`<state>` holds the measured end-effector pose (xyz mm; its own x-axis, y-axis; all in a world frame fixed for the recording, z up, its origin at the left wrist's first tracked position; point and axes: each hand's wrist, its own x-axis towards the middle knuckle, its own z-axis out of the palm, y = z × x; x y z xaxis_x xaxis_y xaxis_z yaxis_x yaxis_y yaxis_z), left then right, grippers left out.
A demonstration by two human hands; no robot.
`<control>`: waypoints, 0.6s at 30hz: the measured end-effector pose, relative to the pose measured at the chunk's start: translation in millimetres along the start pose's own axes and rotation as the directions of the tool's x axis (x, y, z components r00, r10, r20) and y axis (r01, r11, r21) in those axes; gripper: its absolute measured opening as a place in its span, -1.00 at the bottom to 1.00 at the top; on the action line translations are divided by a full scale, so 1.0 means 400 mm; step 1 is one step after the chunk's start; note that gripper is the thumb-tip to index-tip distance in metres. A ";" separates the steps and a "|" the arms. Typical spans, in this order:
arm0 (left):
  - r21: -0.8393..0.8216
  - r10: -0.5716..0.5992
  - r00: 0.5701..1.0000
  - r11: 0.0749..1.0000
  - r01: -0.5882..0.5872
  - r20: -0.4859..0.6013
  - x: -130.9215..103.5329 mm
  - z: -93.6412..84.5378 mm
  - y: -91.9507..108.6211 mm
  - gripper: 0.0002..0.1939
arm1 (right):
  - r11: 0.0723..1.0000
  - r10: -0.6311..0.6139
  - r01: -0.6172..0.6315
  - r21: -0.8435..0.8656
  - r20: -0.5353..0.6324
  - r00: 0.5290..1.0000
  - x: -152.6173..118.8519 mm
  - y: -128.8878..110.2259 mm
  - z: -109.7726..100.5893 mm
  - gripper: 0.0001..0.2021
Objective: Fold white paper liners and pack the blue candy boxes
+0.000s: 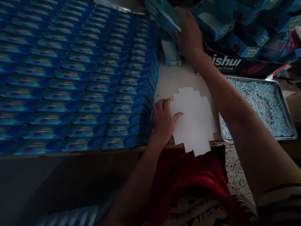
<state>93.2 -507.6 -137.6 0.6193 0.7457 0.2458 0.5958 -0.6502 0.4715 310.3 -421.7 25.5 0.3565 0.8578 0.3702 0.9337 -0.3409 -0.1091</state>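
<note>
My left hand is at the left edge of a stack of flat, white, notched cardboard box blanks. Its thumb lies over the top sheet, and the other fingers are curled at the side. Farther back, my right hand grips the side of a blue cardboard box; hand and box are somewhat blurred. Just below that box, a small open blue tray box with a white inside stands on the table.
Long rows of blue packs cover the left side. At right lies a metal tray of small pale-blue pieces. Behind it, a black printed carton stands below several piled open blue boxes. The table's front edge runs beneath the blanks.
</note>
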 end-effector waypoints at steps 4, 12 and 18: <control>0.024 -0.076 0.987 0.997 0.074 0.139 0.131 0.043 -0.033 -0.14 | 0.991 -0.080 0.104 -0.085 0.246 0.966 -0.088 0.023 0.021 -0.58; -0.023 -0.252 0.933 0.964 0.266 0.256 0.198 0.062 -0.038 -0.13 | 0.981 0.141 -0.004 -0.195 0.695 0.705 -0.381 0.255 0.111 -0.15; -0.344 -0.325 0.935 0.869 0.356 0.145 0.169 0.052 0.004 -0.66 | 0.989 0.138 -0.142 -0.043 0.617 0.775 -0.402 0.265 0.134 -0.10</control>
<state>146.5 -461.2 -137.8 0.4591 0.8872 -0.0462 0.5623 -0.2499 0.7883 353.9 -575.3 -95.1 0.4253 0.8550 -0.2969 0.8715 -0.4754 -0.1205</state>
